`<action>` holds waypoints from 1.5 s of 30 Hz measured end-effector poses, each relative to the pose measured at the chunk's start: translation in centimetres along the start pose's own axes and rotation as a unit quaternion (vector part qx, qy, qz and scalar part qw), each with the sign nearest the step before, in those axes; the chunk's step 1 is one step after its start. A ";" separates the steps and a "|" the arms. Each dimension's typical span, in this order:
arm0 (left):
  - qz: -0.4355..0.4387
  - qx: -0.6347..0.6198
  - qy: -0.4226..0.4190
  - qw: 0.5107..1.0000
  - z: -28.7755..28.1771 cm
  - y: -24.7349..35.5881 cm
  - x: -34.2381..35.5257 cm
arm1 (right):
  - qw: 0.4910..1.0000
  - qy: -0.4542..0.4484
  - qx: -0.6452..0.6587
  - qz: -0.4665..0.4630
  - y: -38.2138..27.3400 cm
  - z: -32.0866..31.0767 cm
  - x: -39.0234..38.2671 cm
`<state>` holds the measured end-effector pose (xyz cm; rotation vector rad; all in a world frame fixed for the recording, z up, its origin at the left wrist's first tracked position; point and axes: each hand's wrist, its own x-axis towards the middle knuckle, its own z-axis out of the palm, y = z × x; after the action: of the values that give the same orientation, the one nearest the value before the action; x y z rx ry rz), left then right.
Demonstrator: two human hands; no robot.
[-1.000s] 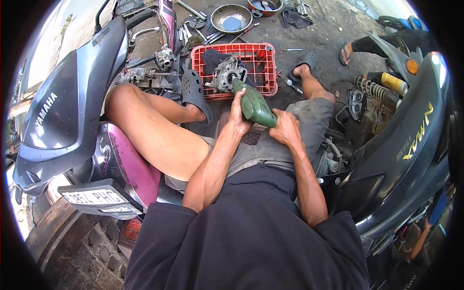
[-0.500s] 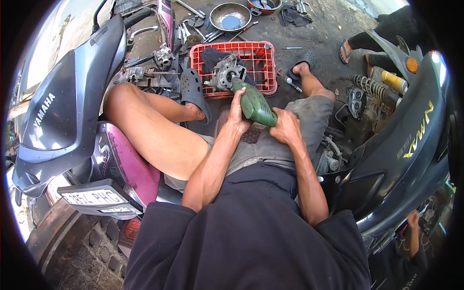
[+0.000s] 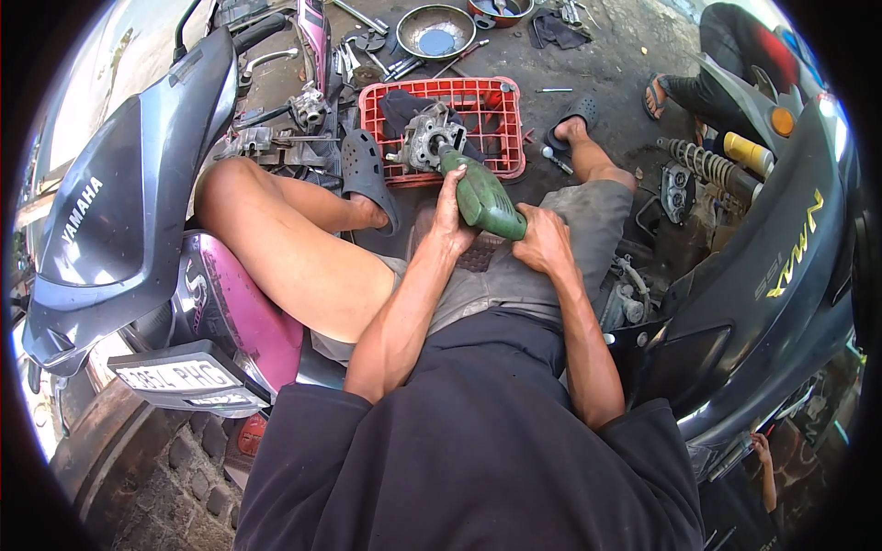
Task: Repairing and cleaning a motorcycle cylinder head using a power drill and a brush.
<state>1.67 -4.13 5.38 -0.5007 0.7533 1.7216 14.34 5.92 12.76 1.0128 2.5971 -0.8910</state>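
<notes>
My left hand (image 3: 447,217) grips the body of the green drill (image 3: 487,204); my right hand (image 3: 544,239) is clamped on its rear. The drill points away from me, its nose at the hole of a casting (image 3: 421,143) on the red crate (image 3: 501,172). Beyond lies a pan (image 3: 437,42); a grey scooter (image 3: 133,197) stands left, a dark scooter (image 3: 744,303) right.

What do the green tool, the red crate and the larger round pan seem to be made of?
Green tool: probably hard plastic, scuffed, slightly glossy, with slots that look moulded in.
Red crate: likely plastic, with evenly coloured, smooth lattice bars.
Larger round pan: apparently metal, worn and stained, judging by its greyish shine.
</notes>
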 end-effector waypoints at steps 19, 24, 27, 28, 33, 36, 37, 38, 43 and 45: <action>0.004 -0.010 0.005 1.000 0.0 0.3 0.4 | 1.000 -0.012 0.001 0.010 -0.3 -0.1 0.6; 0.002 -0.015 0.004 1.000 -0.2 0.3 0.5 | 1.000 -0.013 0.000 0.010 -0.4 -0.1 0.7; 0.004 -0.016 0.000 1.000 -0.3 0.3 0.6 | 1.000 -0.017 0.005 0.009 -0.3 0.0 0.7; 0.005 -0.016 -0.001 1.000 -0.3 0.3 0.6 | 1.000 -0.017 0.004 0.010 -0.3 0.0 0.8; 0.004 -0.014 0.004 1.000 -0.1 0.4 0.5 | 1.000 -0.013 0.003 0.008 -0.2 0.2 0.9; 0.001 -0.023 0.005 1.000 0.1 0.5 0.4 | 1.000 -0.016 0.002 0.009 -0.1 0.3 1.0; 0.002 -0.023 0.006 1.000 0.1 0.6 0.4 | 1.000 -0.015 0.001 0.010 -0.1 0.3 1.0; 0.003 -0.022 0.006 1.000 0.2 0.6 0.3 | 1.000 -0.018 0.003 0.012 -0.1 0.3 1.0; 0.008 -0.018 0.004 1.000 0.3 0.6 0.3 | 1.000 -0.021 0.004 0.011 -0.1 0.3 1.1; 0.009 -0.019 0.003 1.000 0.2 0.6 0.4 | 1.000 -0.020 0.014 0.013 -0.1 0.3 1.1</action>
<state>1.02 -3.79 5.42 -0.5268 0.7317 1.7539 13.40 6.26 12.11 1.0241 2.5397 -0.9330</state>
